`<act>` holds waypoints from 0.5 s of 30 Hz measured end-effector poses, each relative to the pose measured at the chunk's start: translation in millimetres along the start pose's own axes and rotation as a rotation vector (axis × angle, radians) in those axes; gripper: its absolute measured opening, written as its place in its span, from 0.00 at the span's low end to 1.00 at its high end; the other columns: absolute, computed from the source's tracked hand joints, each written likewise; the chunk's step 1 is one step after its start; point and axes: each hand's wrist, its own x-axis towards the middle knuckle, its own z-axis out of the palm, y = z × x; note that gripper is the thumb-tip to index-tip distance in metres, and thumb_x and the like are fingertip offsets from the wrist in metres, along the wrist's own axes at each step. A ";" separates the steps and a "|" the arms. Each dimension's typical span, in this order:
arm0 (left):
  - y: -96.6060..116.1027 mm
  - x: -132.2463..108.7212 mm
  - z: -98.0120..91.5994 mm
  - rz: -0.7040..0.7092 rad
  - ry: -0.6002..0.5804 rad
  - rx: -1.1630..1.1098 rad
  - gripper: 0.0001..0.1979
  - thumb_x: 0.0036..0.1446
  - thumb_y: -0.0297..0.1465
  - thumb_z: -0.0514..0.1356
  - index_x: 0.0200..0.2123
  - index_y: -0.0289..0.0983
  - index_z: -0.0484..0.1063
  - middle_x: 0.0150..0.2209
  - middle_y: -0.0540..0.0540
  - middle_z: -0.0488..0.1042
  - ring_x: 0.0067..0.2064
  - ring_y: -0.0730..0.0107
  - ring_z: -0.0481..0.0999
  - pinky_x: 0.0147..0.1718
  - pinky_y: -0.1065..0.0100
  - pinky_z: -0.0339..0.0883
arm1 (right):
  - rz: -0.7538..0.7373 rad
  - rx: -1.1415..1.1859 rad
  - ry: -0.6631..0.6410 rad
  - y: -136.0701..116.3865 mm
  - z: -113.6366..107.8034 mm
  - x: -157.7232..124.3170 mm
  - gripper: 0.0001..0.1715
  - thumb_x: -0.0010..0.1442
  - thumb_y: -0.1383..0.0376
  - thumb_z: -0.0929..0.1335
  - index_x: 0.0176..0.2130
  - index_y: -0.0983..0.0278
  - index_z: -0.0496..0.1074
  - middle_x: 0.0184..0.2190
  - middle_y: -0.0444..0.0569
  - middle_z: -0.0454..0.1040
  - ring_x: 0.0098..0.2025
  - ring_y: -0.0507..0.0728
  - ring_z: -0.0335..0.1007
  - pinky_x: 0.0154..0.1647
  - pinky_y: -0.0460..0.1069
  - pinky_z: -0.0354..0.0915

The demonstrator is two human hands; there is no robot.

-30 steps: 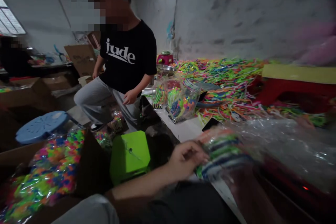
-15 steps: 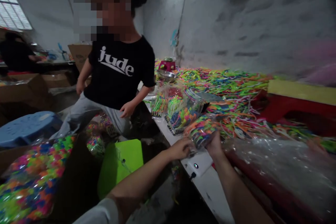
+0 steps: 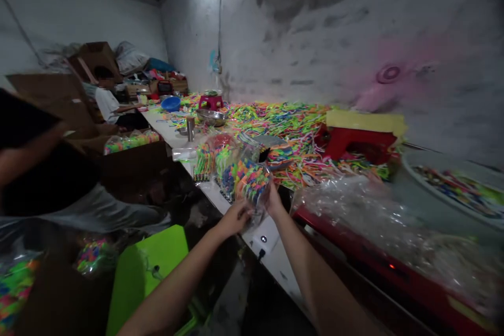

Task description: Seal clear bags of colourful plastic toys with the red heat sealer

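Drawing up to the filled bags (image 3: 224, 163) on the table (image 3: 284, 269), the bag of bright pieces (image 3: 252, 181) is covering more of them in the head view than it was half a second ago; whether it is touching them, I cannot tell. The left hand (image 3: 237, 217) is pinching the loose clear plastic at its near lower edge, while the right hand (image 3: 271, 199) is pressing along its right side, fingers hidden behind it, so how firmly they are closing I cannot tell. The white device (image 3: 264, 236) is lying on the near side of the bag. The camera is also facing farther right: a pale tub (image 3: 417, 184) is now showing, and the co-worker in black (image 3: 35, 136) is slipping toward the left edge of view. For the work in hand, this is probably meaning that the bag is being settled among the filled ones rather than being carried.
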 end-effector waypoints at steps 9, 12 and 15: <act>-6.3 40.8 -70.3 -0.212 0.615 0.068 0.23 0.48 0.45 0.66 0.40 0.37 0.68 0.41 0.43 0.72 0.44 0.59 0.73 0.47 0.58 0.67 | -0.246 -0.330 0.060 -25.5 -46.1 -55.6 0.36 0.44 0.42 0.76 0.48 0.57 0.75 0.55 0.50 0.74 0.62 0.63 0.64 0.61 0.55 0.61; -1.9 82.2 -83.4 -0.163 0.634 0.091 0.33 0.34 0.38 0.74 0.46 0.36 0.71 0.53 0.36 0.71 0.60 0.47 0.66 0.60 0.52 0.58 | -0.213 -0.383 -0.035 -31.3 -71.3 -105.6 0.38 0.46 0.40 0.75 0.49 0.57 0.75 0.53 0.51 0.75 0.57 0.64 0.69 0.60 0.59 0.62; 1.2 118.5 -88.9 -0.256 0.558 -0.051 0.13 0.47 0.35 0.66 0.35 0.36 0.75 0.42 0.37 0.79 0.53 0.48 0.74 0.56 0.50 0.64 | -0.140 -0.447 -0.053 -23.9 -104.0 -158.8 0.38 0.41 0.37 0.75 0.41 0.61 0.78 0.45 0.55 0.79 0.49 0.67 0.75 0.56 0.61 0.66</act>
